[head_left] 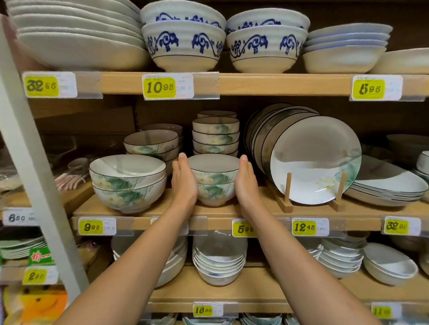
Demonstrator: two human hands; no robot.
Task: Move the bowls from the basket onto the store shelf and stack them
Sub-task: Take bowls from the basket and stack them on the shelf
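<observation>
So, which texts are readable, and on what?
"10 95": top-middle tag
"5 95": top-right tag
"6 50": white tag
"9 95": middle-left tag
"12 45": middle-right tag
"2 90": lower-left tag
"18 95": bottom tag
"5 9", rest hidden: centre tag
"32", rest blurred: top-left tag, far-right tag
Others: blurred.

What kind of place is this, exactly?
Most likely a tableware shop: wooden shelves carry yellow price tags, and stacked bowls and plates stand on display.
</observation>
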